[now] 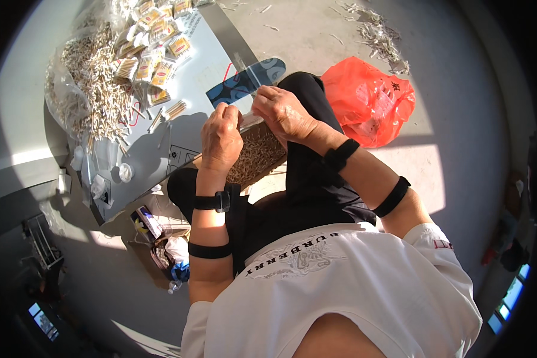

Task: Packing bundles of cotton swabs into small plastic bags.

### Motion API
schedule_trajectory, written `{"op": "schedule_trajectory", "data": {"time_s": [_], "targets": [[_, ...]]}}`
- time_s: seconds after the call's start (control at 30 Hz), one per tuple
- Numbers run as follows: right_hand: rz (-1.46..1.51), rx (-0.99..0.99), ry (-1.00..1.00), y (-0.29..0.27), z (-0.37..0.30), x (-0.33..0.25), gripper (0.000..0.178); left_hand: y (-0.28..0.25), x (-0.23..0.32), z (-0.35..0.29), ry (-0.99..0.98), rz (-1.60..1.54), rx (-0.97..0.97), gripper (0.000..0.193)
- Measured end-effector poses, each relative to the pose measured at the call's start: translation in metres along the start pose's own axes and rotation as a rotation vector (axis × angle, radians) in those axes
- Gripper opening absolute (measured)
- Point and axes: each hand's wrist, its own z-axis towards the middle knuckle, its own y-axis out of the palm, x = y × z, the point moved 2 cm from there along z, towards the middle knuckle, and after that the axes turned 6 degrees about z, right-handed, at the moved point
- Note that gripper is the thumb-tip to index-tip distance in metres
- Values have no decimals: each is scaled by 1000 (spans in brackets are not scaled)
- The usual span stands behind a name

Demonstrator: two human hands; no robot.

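My left hand (222,136) is closed in a pinch, knuckles up, at the table's near edge. Close beside it, my right hand (285,113) has its fingers pressed together too. A small pale, see-through piece (249,118) shows between the two hands; the fingers hide most of it. Just beyond them a dark blue patterned strip (235,85) with a rounded end reaches past the table edge. Below the hands, between my legs, a cardboard box (280,161) holds many thin sticks (253,152). Left on the table lies a heap of loose cotton swabs (98,71).
Small packs of cotton swabs (161,74) lie on the grey table (182,128), near a little white round container (126,172). A red plastic bag (370,101) rests on the floor at right; scattered white scraps (382,39) lie beyond. An open carton of odds and ends (146,256) stands lower left.
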Motion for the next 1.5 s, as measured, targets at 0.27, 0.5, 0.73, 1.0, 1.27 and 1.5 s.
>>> {"op": "schedule_trajectory", "data": {"time_s": [0.27, 0.5, 0.73, 1.0, 1.27, 1.5], "targets": [[-7, -43, 63, -1, 2, 5, 9, -2, 2, 1, -66, -160, 47, 22], [20, -37, 48, 1, 3, 1, 9, 7, -9, -7, 62, -101, 105, 21], [21, -34, 65, -2, 1, 2, 8, 2, 3, -1, 18, -124, 132, 19], [36, -26, 60, -3, 3, 3, 9, 13, 0, 0, 51, -102, 154, 20], [234, -36, 170, -7, 3, 0, 13, 19, 1, -1, 46, -145, 174, 24], [172, -79, 182, -8, -1, 3, 27, 11, 6, -2, -22, -87, 133, 26]]}}
